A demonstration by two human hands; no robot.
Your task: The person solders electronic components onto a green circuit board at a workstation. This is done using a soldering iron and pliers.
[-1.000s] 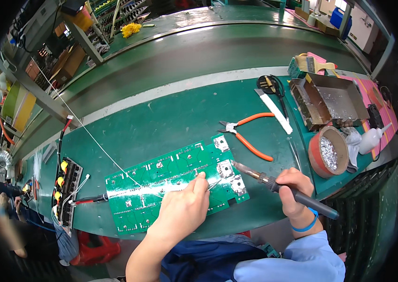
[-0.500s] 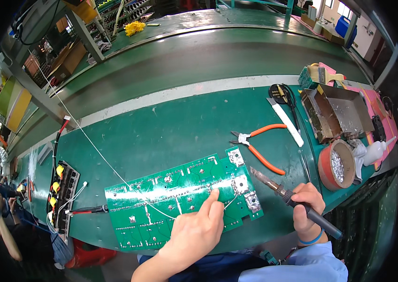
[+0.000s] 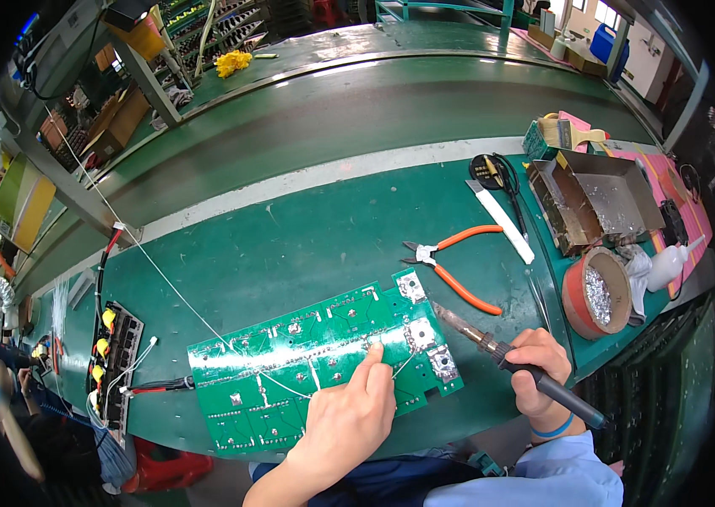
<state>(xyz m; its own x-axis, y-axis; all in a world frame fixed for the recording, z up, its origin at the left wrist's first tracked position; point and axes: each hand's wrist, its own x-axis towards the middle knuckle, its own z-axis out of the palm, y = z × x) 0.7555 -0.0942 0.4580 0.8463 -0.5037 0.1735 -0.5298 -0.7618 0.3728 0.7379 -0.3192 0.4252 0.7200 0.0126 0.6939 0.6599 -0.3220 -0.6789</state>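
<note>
Nearest in, at the lower middle of the frame, the left hand (image 3: 347, 414) lies over a green circuit board (image 3: 298, 351), index finger straight with its tip seemingly on the surface, the others curled under. A thin pale wire (image 3: 285, 389) runs in from the left and a short end shows past the hand; whether those curled fingers grip it, one cannot tell.

Over to the lower right, and the right hand (image 3: 536, 367) has its fingers closed around the dark handle of a soldering iron (image 3: 551, 389). Here's the key line: the board lies left of those fingers, its long axis climbing gently to the right, while the iron slants to the upper left, tip just beside the board's right end, near the silvery pads. Whether it touches is unclear. The left hand is the nearer one; the right hand itself is clear of the board.

At the board's left end, a red-and-black cable (image 3: 163, 386) reaches toward a dark block with yellow parts (image 3: 121, 372). Farther up, orange-handled cutters (image 3: 426, 253) lie beyond the iron's tip, a red tub (image 3: 575, 291) of silvery bits sits at the right, and a metal tray (image 3: 560, 211) beyond it.
</note>
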